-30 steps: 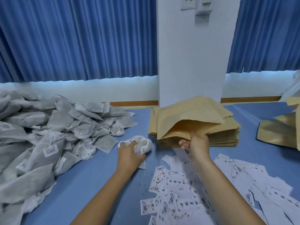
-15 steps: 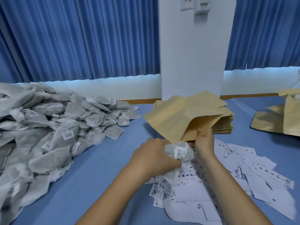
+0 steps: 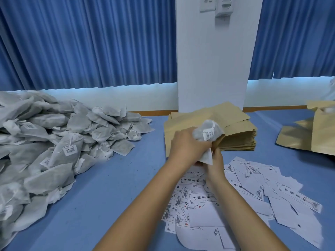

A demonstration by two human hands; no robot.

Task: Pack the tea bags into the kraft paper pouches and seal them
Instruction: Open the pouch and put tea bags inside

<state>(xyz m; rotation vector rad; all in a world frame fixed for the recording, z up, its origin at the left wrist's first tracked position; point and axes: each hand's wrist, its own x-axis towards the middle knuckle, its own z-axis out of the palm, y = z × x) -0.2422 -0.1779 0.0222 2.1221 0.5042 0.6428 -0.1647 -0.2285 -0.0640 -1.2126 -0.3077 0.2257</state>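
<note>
My left hand [image 3: 188, 147] grips a bunched grey tea bag [image 3: 208, 132] with a barcode tag, its top end at the mouth of a kraft paper pouch [image 3: 188, 122]. My right hand [image 3: 216, 160] holds that pouch by its lower edge, fingers mostly hidden behind the left hand and the tea bag's tail. The pouch is lifted in front of a flat stack of kraft pouches [image 3: 241, 136]. A large heap of grey tea bags [image 3: 54, 145] covers the left of the blue table [image 3: 112, 180].
Several loose white printed labels [image 3: 253, 189] lie scattered under and to the right of my forearms. More kraft pouches [image 3: 308, 136] lie at the far right. A white pillar [image 3: 212, 60] and blue curtains [image 3: 90, 42] stand behind the table.
My left hand carried the tea bag from beside the heap rightward and up to the pouch mouth. My right hand pulled the pouch off the stack toward me.
</note>
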